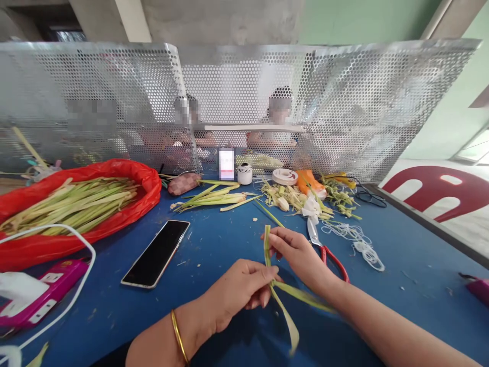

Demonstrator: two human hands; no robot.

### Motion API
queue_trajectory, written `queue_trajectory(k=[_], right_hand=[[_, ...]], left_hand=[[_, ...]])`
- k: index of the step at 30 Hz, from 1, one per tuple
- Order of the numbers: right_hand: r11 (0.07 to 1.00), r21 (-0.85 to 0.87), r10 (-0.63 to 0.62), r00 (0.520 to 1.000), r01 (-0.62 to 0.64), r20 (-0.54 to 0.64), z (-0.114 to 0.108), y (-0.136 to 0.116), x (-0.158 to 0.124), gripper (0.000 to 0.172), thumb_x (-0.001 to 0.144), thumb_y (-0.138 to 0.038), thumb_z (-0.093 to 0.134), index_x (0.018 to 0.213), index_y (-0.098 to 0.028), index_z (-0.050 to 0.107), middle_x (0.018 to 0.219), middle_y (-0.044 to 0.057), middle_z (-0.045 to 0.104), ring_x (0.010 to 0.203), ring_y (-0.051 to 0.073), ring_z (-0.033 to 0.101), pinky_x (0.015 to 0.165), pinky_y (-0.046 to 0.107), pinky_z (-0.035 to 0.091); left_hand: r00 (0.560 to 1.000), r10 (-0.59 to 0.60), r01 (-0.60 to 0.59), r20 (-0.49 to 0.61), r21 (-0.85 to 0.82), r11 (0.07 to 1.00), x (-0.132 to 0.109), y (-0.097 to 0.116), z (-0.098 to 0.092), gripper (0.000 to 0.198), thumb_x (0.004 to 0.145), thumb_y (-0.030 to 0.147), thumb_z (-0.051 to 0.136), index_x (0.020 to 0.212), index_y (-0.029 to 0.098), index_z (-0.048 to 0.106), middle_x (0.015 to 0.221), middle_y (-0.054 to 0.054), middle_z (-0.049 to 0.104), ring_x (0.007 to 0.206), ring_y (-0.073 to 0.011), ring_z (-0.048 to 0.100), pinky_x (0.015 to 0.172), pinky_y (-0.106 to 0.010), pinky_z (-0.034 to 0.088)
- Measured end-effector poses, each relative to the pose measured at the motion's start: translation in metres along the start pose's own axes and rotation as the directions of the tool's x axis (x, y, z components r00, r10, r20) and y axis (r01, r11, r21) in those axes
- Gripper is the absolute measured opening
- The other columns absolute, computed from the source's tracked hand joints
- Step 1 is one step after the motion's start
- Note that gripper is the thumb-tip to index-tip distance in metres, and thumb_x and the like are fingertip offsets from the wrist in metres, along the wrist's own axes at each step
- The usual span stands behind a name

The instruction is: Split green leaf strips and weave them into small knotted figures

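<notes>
My left hand [242, 283], with a gold bangle on its wrist, pinches long green-yellow leaf strips [286, 321] where they cross, low over the blue table [214, 295]. Two loose ends hang below that pinch, one down and one out to the right under my right forearm. My right hand [300, 252] is closed at the upright upper part of a strip, its fingertips partly hidden behind it. Red-handled scissors [331, 253] lie just beyond my right wrist. A pile of leaf strips [217, 196] rests farther back on the table.
At left are a red plastic bag [147, 191] of long leaves, a black phone [156, 253] and a magenta power strip [57, 280] with a white cable. Tape [284, 177], leaf scraps [284, 199] and white string [369, 252] lie at right. A perforated metal screen [237, 76] stands behind; people sit beyond it.
</notes>
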State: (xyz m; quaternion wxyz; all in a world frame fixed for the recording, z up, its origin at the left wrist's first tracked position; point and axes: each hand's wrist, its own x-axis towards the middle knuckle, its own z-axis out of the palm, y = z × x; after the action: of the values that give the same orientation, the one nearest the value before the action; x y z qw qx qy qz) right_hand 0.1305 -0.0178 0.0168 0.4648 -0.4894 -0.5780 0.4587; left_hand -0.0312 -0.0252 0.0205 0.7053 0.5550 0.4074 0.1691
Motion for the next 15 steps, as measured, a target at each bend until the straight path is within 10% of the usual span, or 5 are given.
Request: queue_trajectory(k=[6, 11, 15], right_hand=[[0.981, -0.166, 0.164, 0.900, -0.104, 0.404, -0.030, -0.023, -0.005, 0.040, 0.082, -0.055, 0.056, 0.082, -0.016, 0.063, 0.074, 0.003, 0.064, 0.066, 0.015, 0.060, 0.064, 0.027, 0.047], [0.871, -0.453, -0.052, 0.952, 0.191, 0.302, -0.026, -0.021, -0.006, 0.026, 0.089, -0.036, 0.052, 0.072, -0.018, 0.061, 0.065, -0.001, 0.060, 0.060, 0.012, 0.056, 0.056, 0.023, 0.042], [0.637, -0.643, -0.351, 0.903, 0.425, 0.249, -0.020, -0.015, -0.005, 0.022, 0.092, -0.025, 0.049, 0.074, -0.020, 0.062, 0.071, 0.001, 0.064, 0.069, 0.014, 0.059, 0.066, 0.026, 0.043]], left_hand=[[0.993, 0.070, -0.088, -0.097, -0.201, 0.976, 0.002, 0.005, -0.014, 0.052, 0.077, 0.064, 0.052, 0.074, 0.013, 0.064, 0.053, 0.003, 0.051, 0.043, -0.0058, 0.036, 0.043, -0.021, 0.023], [0.997, 0.027, -0.039, -0.078, -0.161, 0.986, 0.000, 0.006, -0.013, 0.037, 0.074, 0.049, 0.065, 0.072, 0.011, 0.067, 0.048, 0.004, 0.048, 0.042, -0.0049, 0.037, 0.043, -0.020, 0.023], [0.994, 0.023, -0.048, -0.105, -0.240, 0.970, 0.000, 0.007, -0.011, 0.033, 0.071, 0.044, 0.069, 0.067, 0.011, 0.066, 0.046, 0.002, 0.052, 0.042, -0.0062, 0.043, 0.046, -0.020, 0.031]])
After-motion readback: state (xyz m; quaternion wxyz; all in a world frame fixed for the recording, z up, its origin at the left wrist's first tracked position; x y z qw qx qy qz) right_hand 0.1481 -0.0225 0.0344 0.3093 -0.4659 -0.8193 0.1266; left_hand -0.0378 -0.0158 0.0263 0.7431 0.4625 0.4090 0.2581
